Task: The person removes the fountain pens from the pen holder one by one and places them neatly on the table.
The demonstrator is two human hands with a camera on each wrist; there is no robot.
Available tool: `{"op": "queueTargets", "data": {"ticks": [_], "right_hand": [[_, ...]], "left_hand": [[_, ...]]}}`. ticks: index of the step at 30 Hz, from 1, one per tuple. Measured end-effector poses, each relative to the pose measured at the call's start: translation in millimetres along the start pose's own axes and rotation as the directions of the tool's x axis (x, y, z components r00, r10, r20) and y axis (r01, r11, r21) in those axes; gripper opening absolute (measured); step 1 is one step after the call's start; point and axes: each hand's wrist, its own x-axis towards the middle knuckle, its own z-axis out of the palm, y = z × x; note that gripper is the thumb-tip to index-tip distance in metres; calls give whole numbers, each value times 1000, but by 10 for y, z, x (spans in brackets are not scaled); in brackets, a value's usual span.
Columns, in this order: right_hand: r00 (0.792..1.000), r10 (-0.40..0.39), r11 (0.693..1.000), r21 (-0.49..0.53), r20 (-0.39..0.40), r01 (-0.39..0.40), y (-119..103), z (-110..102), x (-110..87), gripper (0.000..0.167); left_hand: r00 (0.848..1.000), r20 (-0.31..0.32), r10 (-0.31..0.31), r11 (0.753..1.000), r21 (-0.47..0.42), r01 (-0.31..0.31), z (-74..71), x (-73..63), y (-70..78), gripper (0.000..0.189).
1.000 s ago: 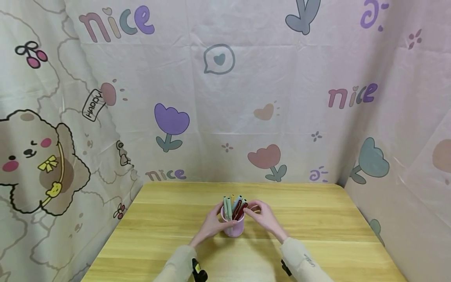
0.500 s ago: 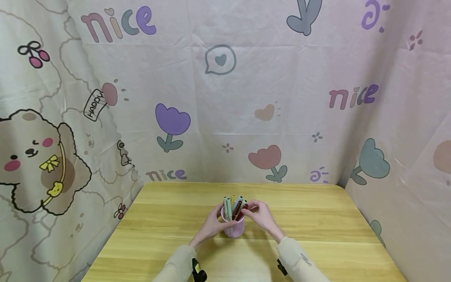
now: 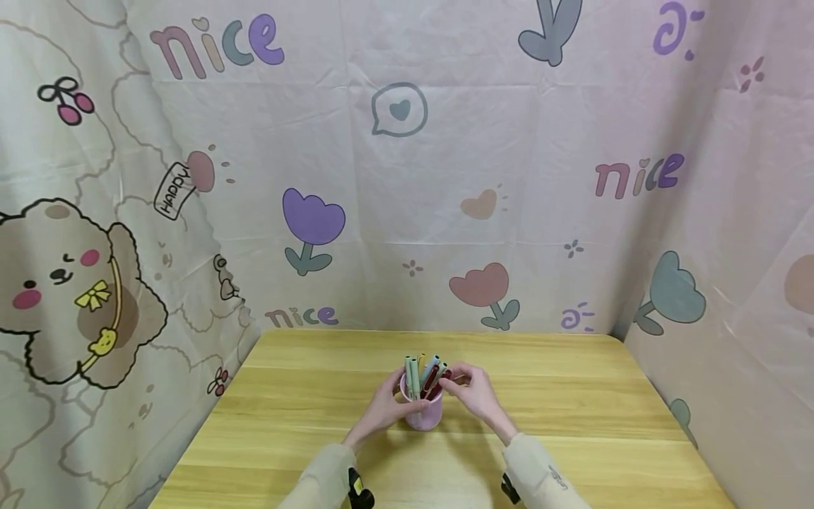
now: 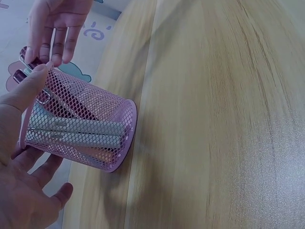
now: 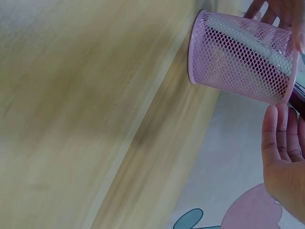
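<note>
A pink mesh pen cup [image 3: 425, 418] stands upright on the wooden table, filled with several pens. Light green pens [image 3: 411, 376] lean at its left side, with a yellow one and a pale blue one among them. Two dark red pens [image 3: 429, 382] with clips sit on the right. My left hand [image 3: 386, 404] grips the cup, thumb along the near rim and fingers around the far left side. At the right rim, my right hand [image 3: 473, 392] pinches the top of a dark red pen [image 4: 34, 62] between thumb and index finger, its other fingers extended beside the mesh.
The wooden table [image 3: 305, 417] reaches back to a printed cloth [image 3: 407, 177] hung behind it. Cloth with cartoon prints also hangs at both sides. A black strap device sits at each sleeve cuff [image 3: 324, 474].
My right hand shifts slightly left toward the cup, then back a little right, staying at the dark red pens. My left hand and the cup keep their place; the head view drifts slightly.
</note>
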Motion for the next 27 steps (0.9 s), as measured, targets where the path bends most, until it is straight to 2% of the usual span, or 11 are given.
{"op": "queueTargets", "data": {"ticks": [9, 17, 27], "right_hand": [[997, 22, 999, 50, -78, -18, -77, -46, -36, 19], [987, 7, 988, 151, -159, 17, -155, -130, -51, 17], [978, -4, 977, 210, -208, 49, -212, -225, -51, 22]], "left_hand": [[1000, -2, -12, 1000, 9, 12, 7, -2, -11, 91], [999, 2, -32, 999, 14, 32, 9, -5, -9, 92], [1000, 0, -17, 998, 63, 17, -22, -5, 11, 93]]}}
